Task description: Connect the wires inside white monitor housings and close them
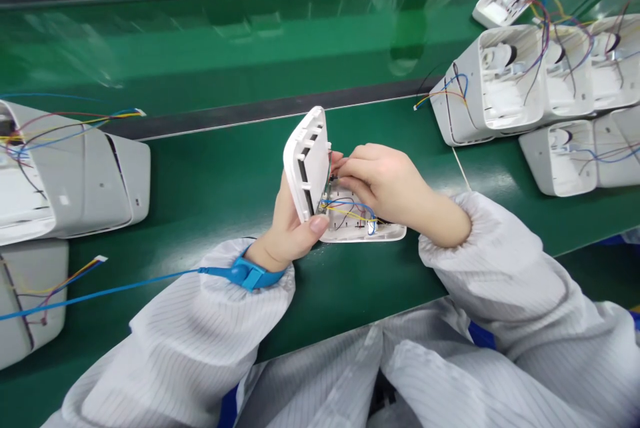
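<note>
My left hand (pixel 295 228) is closed round a white plastic cover (pixel 306 155) with dark slots, holding it tilted up on edge. Its thumb lies at the cover's lower corner. Beside it, flat on the bench, rests a white plastic panel (pixel 390 231) with blue, yellow and black wires (pixel 345 205) across its inner side. My right hand (pixel 377 178) is over the panel's far edge, fingertips pinched together near a small dark part by the cover. What sits between those fingertips is too small and hidden to name.
Grey-white housings (pixel 515 81) with loose wires stand at the right. More housings (pixel 100 175) with wires are at the left. A blue wrist strap cord (pixel 125 287) runs left from my wrist. Behind the green bench (pixel 215 175) is a dark rail (pixel 240 115), with a green surface (pixel 225 41) beyond.
</note>
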Action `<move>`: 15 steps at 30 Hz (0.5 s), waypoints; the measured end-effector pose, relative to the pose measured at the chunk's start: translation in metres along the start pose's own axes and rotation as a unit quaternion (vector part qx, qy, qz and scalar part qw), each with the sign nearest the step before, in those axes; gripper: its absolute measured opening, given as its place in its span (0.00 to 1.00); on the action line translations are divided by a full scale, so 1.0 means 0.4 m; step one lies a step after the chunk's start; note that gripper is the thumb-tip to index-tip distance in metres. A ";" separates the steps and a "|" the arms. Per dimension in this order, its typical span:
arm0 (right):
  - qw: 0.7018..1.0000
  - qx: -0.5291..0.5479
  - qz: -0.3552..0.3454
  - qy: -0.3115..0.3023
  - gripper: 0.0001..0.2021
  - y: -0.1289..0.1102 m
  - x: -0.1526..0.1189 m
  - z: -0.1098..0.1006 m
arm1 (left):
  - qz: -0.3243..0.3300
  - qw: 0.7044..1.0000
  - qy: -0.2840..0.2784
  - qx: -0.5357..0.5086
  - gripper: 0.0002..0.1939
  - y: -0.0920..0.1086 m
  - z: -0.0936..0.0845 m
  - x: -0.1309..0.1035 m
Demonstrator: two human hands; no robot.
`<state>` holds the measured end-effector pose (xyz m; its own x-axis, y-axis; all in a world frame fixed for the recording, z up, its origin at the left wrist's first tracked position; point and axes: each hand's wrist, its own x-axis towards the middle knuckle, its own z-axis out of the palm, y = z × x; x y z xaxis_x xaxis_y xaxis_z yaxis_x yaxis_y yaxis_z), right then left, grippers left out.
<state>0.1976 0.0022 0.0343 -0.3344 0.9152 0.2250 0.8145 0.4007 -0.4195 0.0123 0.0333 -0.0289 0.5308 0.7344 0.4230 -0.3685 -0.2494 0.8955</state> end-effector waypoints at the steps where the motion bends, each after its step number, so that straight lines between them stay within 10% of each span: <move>1: 1.000 -0.004 -0.004 0.001 0.13 0.001 0.000 0.001 | 0.005 1.000 -0.001 0.004 0.37 -0.003 -0.002 0.000; 15: 0.999 -0.003 -0.045 0.020 0.13 0.004 -0.001 0.001 | 0.004 1.000 -0.018 -0.015 0.37 -0.001 -0.003 0.006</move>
<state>0.1988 0.0024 0.0334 -0.3881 0.8727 0.2962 0.7848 0.4814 -0.3903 0.0128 0.0359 -0.0285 0.5553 0.7091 0.4346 -0.3942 -0.2358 0.8883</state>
